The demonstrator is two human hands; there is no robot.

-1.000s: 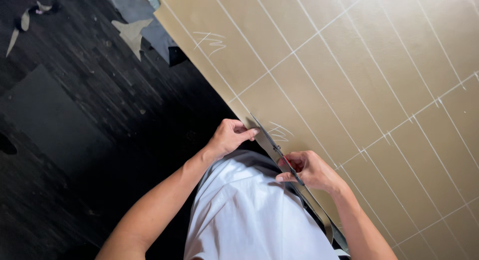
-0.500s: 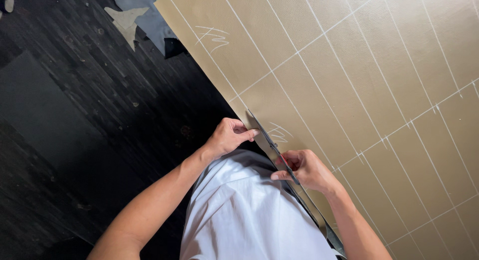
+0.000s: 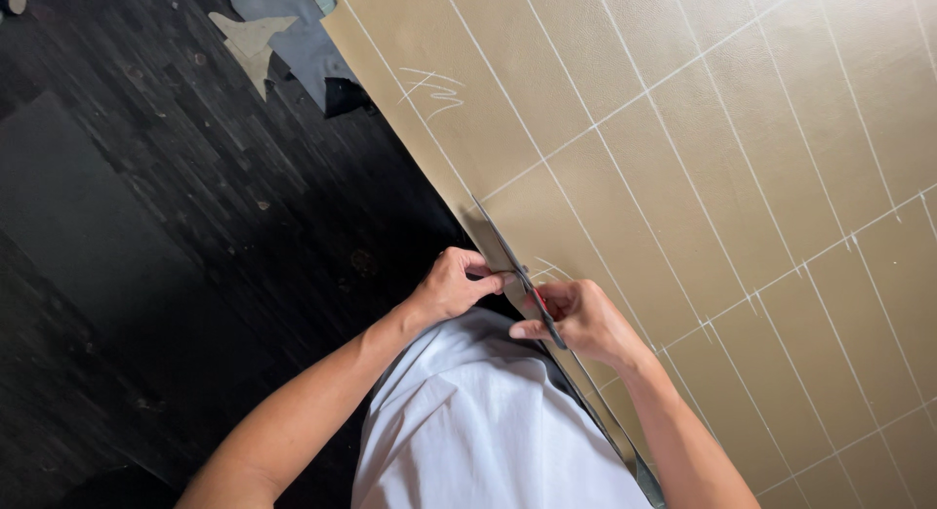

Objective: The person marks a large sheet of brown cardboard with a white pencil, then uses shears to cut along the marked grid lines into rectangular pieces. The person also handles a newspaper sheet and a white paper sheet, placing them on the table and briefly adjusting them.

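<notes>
Overhead, a large tan sheet (image 3: 683,177) with a fine leather-like grain covers the right side, ruled with white chalk lines into long rectangles. Its straight edge runs diagonally over a dark, scuffed wood-plank floor (image 3: 176,226), where grey and tan offcuts (image 3: 283,40) lie near the top. At the sheet's near edge, the right hand (image 3: 581,319) is closed on the handles of metal scissors (image 3: 517,270), blades pointing along the edge. The left hand (image 3: 454,285) pinches the narrow edge strip just beside the blades.
</notes>
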